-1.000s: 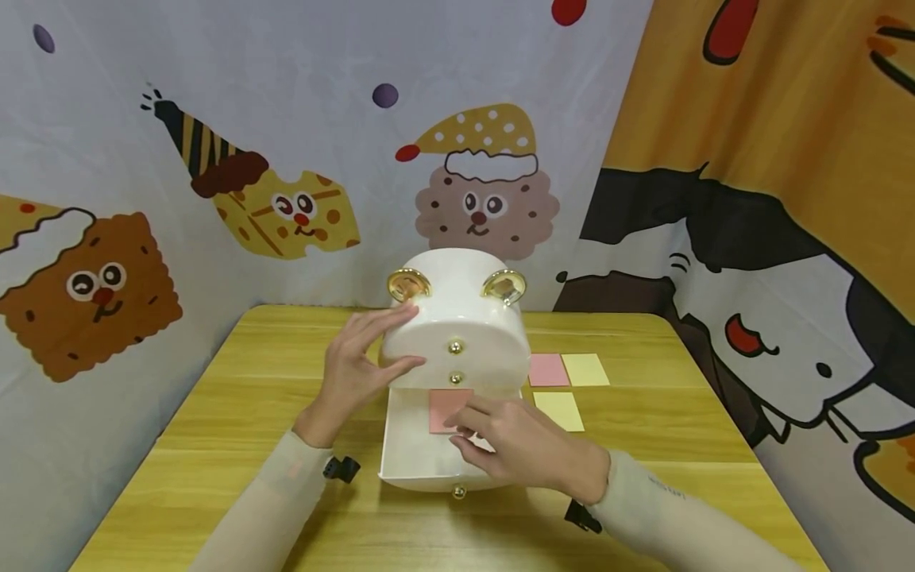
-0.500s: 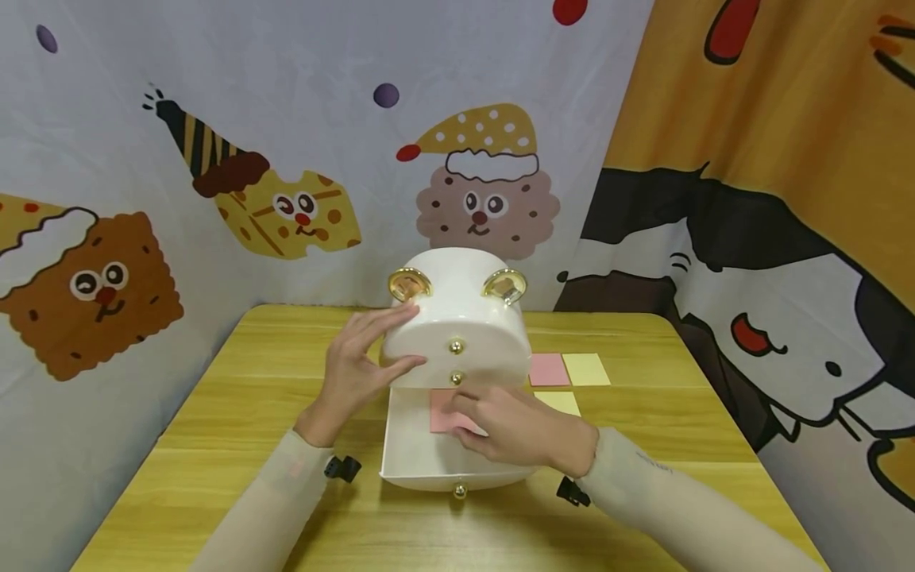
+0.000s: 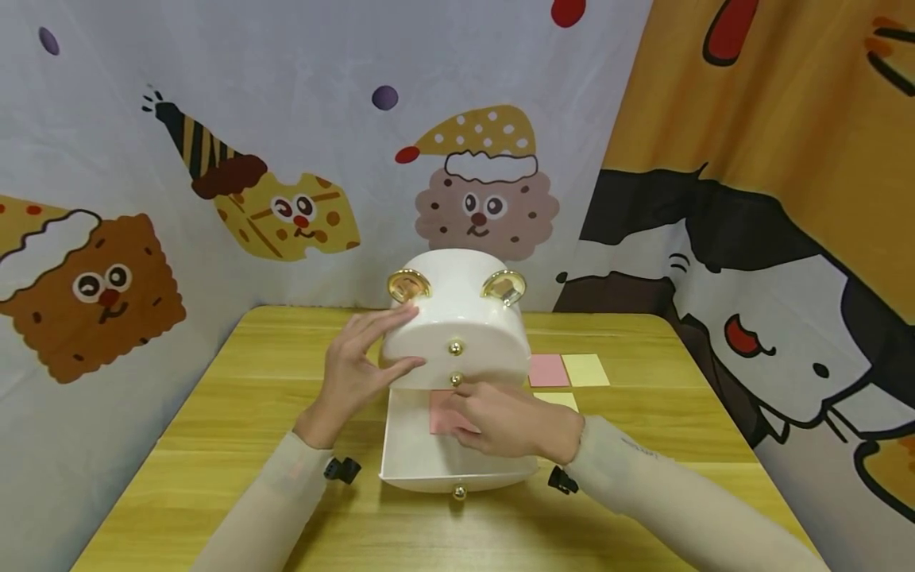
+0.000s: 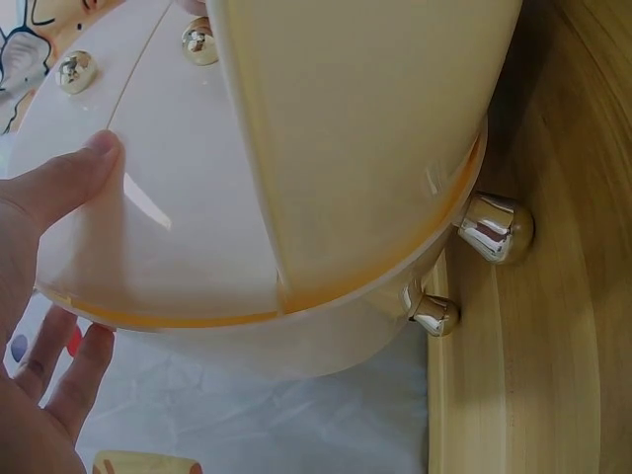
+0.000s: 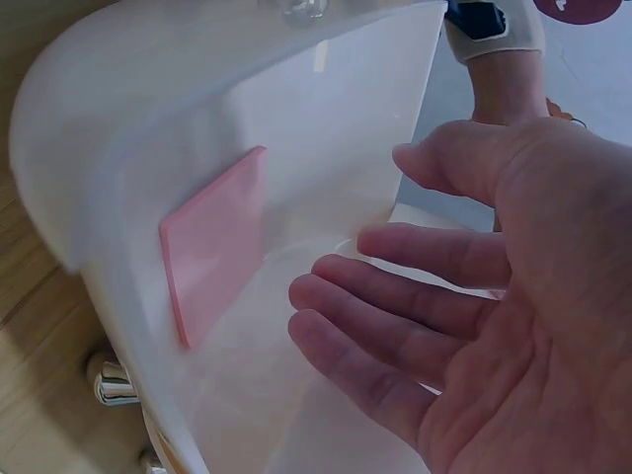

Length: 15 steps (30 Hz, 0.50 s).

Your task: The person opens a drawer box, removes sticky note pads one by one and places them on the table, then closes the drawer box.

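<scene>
A white drawer cabinet (image 3: 457,306) with gold ear shapes stands on the table, its bottom drawer (image 3: 411,461) pulled out. My left hand (image 3: 350,365) rests at the cabinet's left side. Its thumb touches the front and the other fingers lie along the side, all fairly straight. Inside the drawer lies a pink sticky-note pad (image 3: 439,413), partly covered in the head view by my right hand (image 3: 507,421). The right wrist view shows the whole pink pad (image 5: 217,247) apart from the right hand's loosely extended fingers (image 5: 365,380), which hold nothing.
Right of the cabinet lie another pink pad (image 3: 548,371), a yellow pad (image 3: 586,370) and a second yellow pad (image 3: 561,400), the last partly hidden by the right hand. A gold knob (image 3: 459,492) sticks out from the drawer front. Behind the table hangs a printed cloth (image 3: 322,95).
My right hand has moved slightly left and inward over the drawer, covering more of the nearer yellow pad. The left hand, the cabinet and the pink pad in the drawer look unmoved.
</scene>
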Available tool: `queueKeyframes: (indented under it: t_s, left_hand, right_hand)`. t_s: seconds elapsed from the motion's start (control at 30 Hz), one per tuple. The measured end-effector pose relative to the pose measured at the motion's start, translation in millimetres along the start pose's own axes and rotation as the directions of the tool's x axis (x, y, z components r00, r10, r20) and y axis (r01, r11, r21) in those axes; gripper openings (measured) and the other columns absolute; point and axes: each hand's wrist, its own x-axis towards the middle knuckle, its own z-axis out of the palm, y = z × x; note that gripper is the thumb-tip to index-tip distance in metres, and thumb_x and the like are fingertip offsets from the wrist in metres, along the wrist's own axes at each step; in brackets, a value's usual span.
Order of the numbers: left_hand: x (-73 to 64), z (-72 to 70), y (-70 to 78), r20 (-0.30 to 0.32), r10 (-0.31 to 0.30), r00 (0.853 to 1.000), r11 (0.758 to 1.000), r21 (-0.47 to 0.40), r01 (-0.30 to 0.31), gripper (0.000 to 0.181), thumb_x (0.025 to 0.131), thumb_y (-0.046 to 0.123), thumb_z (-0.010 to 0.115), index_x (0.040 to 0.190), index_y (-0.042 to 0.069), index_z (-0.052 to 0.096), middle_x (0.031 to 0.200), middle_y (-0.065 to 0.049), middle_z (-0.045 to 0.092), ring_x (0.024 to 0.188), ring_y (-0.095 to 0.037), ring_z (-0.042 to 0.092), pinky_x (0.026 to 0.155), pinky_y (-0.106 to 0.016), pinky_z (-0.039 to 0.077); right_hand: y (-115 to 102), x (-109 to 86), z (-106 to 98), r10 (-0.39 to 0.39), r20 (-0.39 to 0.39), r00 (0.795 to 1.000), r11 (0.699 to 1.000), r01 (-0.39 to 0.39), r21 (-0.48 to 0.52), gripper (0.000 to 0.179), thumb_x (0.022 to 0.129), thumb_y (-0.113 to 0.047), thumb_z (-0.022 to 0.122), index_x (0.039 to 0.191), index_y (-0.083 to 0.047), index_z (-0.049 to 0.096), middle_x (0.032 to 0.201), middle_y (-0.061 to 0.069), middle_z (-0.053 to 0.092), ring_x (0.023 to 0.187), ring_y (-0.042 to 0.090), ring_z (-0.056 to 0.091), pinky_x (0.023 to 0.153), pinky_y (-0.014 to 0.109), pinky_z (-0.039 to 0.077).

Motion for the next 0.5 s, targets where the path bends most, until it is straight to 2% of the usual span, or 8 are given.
queueKeyframes:
  t_s: [0.1,0.2,0.37,0.5]
  left_hand:
    - [-0.6,0.0,-0.1,0.006,-0.009,1.000,1.000,-0.003,0.009,0.078,0.077,0.024,0.112,0.148,0.021,0.081,0.152,-0.002,0.081,0.132,-0.028,0.077,0.114,-0.027,0.055]
    - [-1.2,0.0,-0.1,0.006,-0.014,1.000,1.000,-0.005,0.014,0.077,0.077,0.024,0.112,0.148,0.021,0.081,0.152,-0.002,0.081,0.133,-0.028,0.077,0.115,-0.027,0.054]
    - [-0.2,0.8,0.6,-0.019,0.016,1.000,1.000,0.000,-0.016,0.080,0.074,0.023,0.112,0.147,0.019,0.081,0.151,-0.004,0.082,0.132,-0.029,0.077,0.117,-0.025,0.054]
    - [0.4,0.9,0.5,-0.020,0.022,1.000,1.000,0.001,-0.022,0.079,0.074,0.024,0.112,0.147,0.019,0.081,0.151,-0.004,0.082,0.132,-0.029,0.078,0.117,-0.025,0.053]
  right_hand:
    - [1.8,1.9,2.1,-0.003,0.036,0.999,0.999,0.001,0.035,0.010,0.105,-0.017,0.087,0.112,-0.015,0.080,0.111,0.000,0.081,0.084,0.004,0.065,0.073,0.015,0.055]
    - [3.3,3.7,4.3,-0.003,0.070,0.998,0.998,-0.002,0.058,0.010,0.105,-0.016,0.087,0.112,-0.014,0.080,0.118,0.001,0.083,0.089,0.004,0.069,0.078,0.016,0.058]
    - [6.1,6.4,8.5,0.001,0.135,0.991,0.998,-0.010,0.066,0.011,0.107,-0.016,0.085,0.116,-0.010,0.082,0.131,0.007,0.086,0.108,0.014,0.082,0.093,0.023,0.067]
    - [8.1,8.6,9.8,0.017,0.182,0.983,0.999,-0.024,0.033,0.019,0.107,-0.019,0.085,0.121,-0.006,0.082,0.137,0.011,0.086,0.117,0.021,0.086,0.099,0.027,0.069]
